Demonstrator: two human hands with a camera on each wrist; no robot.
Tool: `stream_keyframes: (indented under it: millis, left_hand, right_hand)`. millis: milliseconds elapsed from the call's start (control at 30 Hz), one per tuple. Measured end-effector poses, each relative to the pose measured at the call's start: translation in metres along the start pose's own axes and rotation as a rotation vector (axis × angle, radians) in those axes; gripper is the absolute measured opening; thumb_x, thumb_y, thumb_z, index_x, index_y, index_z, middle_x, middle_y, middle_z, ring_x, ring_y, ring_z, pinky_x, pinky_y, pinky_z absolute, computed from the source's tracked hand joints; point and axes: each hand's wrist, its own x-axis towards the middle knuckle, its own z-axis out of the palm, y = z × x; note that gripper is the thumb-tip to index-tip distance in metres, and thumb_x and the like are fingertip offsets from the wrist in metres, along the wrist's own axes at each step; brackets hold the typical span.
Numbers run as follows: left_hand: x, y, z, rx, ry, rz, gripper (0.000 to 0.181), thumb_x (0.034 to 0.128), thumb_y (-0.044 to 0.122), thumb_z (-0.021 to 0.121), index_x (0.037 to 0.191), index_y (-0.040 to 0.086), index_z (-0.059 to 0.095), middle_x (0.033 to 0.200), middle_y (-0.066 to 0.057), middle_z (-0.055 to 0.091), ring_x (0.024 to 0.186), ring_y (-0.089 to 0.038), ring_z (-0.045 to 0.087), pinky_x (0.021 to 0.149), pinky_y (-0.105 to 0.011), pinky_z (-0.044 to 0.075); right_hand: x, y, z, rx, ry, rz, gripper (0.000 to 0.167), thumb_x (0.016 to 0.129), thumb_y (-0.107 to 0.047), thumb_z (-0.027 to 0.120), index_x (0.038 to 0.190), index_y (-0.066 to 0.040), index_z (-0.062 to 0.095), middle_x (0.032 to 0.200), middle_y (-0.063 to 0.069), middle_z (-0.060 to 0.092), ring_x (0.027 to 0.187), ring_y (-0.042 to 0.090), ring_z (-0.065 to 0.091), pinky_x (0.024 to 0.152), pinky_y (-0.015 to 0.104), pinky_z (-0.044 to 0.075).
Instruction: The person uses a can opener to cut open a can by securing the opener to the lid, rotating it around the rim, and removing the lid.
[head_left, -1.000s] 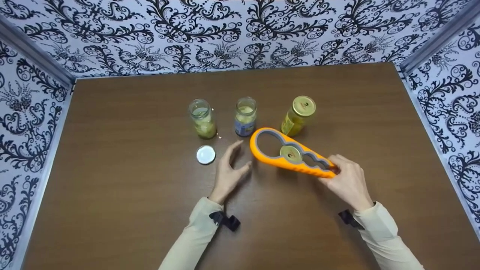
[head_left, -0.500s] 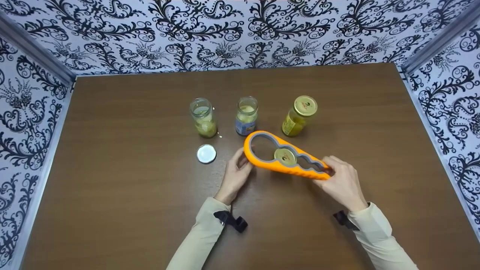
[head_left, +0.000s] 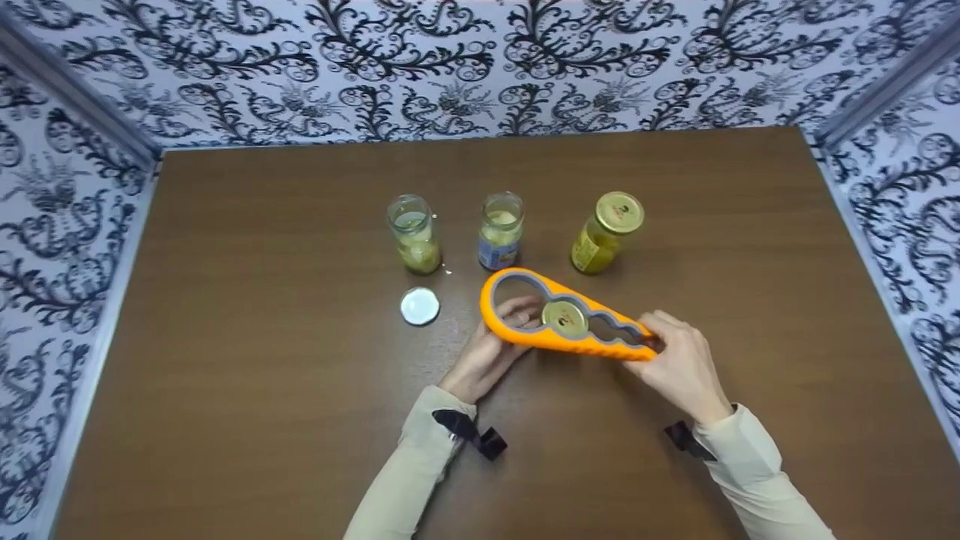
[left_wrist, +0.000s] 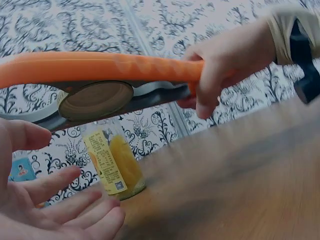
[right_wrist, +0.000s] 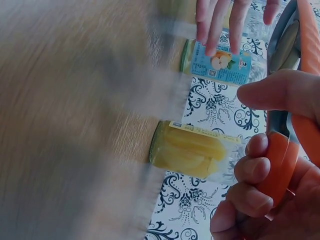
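Note:
My right hand point(head_left: 681, 367) grips the handle end of an orange jar opener point(head_left: 501, 324) with a grey inner edge, held above the table. A gold jar lid point(head_left: 564, 319) sits in one of the opener's rounded gaps; its underside shows in the left wrist view, with no jar below it. Close under the opener's wide end is my left hand point(head_left: 480, 364), its fingers point(left_wrist: 80, 207) spread and palm turned up, holding nothing. Beyond the opener stands a closed jar point(head_left: 596, 244) with yellow contents and a gold lid.
Two open glass jars stand at the back: one with a blue label point(head_left: 499, 247), one with pale green contents point(head_left: 416, 244). A white lid point(head_left: 420, 306) lies in front of the latter. Small white bits lie beside that jar. Patterned walls point(head_left: 480, 67) edge the wooden table point(head_left: 262, 337).
My left hand has moved right, in under the wide end of the opener. My right hand has brought the opener and its lid slightly left and nearer to me.

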Motion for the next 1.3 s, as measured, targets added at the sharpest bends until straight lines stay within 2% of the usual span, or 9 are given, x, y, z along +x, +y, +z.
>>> stream_keyframes:
  millis: [167,333,433,567,700,867,1067,1200,1300]
  left_hand:
    - [0.002,-0.004,0.003,-0.186,-0.070,-0.051,0.034,0.0919,0.009,0.055,0.124,0.000,0.049,0.115,-0.009,0.056,0.098,-0.019,0.055,0.087,-0.033,0.044]
    - [-0.001,-0.008,0.007,-0.326,-0.053,-0.088,0.037,0.0789,0.019,0.073,0.108,0.009,0.053,0.097,-0.002,0.058,0.093,-0.017,0.056,0.087,-0.039,0.044]
    - [-0.004,-0.008,0.010,-0.362,-0.069,-0.108,0.037,0.0750,0.021,0.078,0.102,0.013,0.054,0.099,0.000,0.058,0.094,-0.016,0.056,0.088,-0.038,0.044]
    - [-0.007,-0.005,0.012,-0.370,-0.171,-0.158,0.038,0.0883,0.021,0.061,0.124,0.009,0.054,0.124,-0.005,0.057,0.110,-0.024,0.056,0.097,-0.036,0.042]
    - [-0.009,-0.002,0.014,-0.416,-0.241,-0.229,0.063,0.0931,0.020,0.050,0.149,0.001,0.029,0.140,-0.012,0.046,0.123,-0.036,0.048,0.108,-0.040,0.033]
    - [-0.011,0.000,0.015,-0.444,-0.245,-0.255,0.075,0.0898,0.020,0.055,0.152,0.002,0.018,0.139,-0.013,0.046,0.124,-0.037,0.046,0.109,-0.041,0.030]
    - [-0.013,0.002,0.015,-0.415,-0.220,-0.219,0.070,0.0924,0.020,0.050,0.152,0.000,0.018,0.135,-0.013,0.049,0.118,-0.035,0.050,0.108,-0.041,0.033]
    - [-0.014,0.003,0.015,-0.425,-0.179,-0.212,0.057,0.0940,0.018,0.048,0.146,0.001,0.032,0.133,-0.012,0.050,0.117,-0.034,0.051,0.108,-0.042,0.033]
    - [-0.015,0.003,0.014,-0.403,-0.120,-0.197,0.034,0.0940,0.016,0.049,0.126,0.004,0.049,0.124,-0.011,0.055,0.112,-0.033,0.054,0.106,-0.042,0.035]
  right_hand:
    - [-0.001,0.000,0.001,0.005,0.001,-0.005,0.030,0.060,-0.001,0.081,0.074,-0.017,0.060,0.070,-0.010,0.046,0.060,0.011,0.043,0.056,0.027,0.034]
    - [0.000,-0.004,0.005,0.019,-0.001,-0.031,0.030,0.060,-0.001,0.081,0.073,-0.018,0.059,0.069,-0.012,0.044,0.061,0.011,0.041,0.056,0.027,0.033]
    - [0.001,-0.004,0.007,0.015,-0.012,-0.049,0.030,0.060,-0.002,0.080,0.072,-0.019,0.058,0.070,-0.013,0.043,0.061,0.011,0.041,0.057,0.028,0.033]
    - [0.001,-0.004,0.010,0.021,-0.037,-0.067,0.030,0.060,-0.004,0.082,0.075,-0.018,0.059,0.071,-0.012,0.044,0.063,0.012,0.043,0.059,0.030,0.034]
    - [0.000,-0.003,0.011,0.026,-0.055,-0.076,0.031,0.060,-0.003,0.083,0.076,-0.016,0.060,0.072,-0.010,0.045,0.064,0.013,0.043,0.060,0.031,0.034]
    - [0.000,-0.003,0.011,0.033,-0.058,-0.086,0.031,0.060,-0.003,0.084,0.077,-0.015,0.062,0.073,-0.010,0.046,0.065,0.012,0.043,0.062,0.032,0.035]
    - [0.001,-0.004,0.013,0.053,-0.075,-0.085,0.032,0.059,-0.003,0.084,0.077,-0.015,0.060,0.074,-0.010,0.045,0.067,0.012,0.044,0.064,0.033,0.035]
    - [0.003,-0.005,0.014,0.074,-0.095,-0.087,0.034,0.058,-0.002,0.083,0.079,-0.013,0.060,0.076,-0.009,0.046,0.070,0.013,0.045,0.067,0.034,0.034]
    - [0.003,-0.005,0.012,0.080,-0.093,-0.100,0.035,0.056,-0.001,0.083,0.082,-0.012,0.061,0.077,-0.008,0.048,0.072,0.014,0.046,0.068,0.035,0.033]
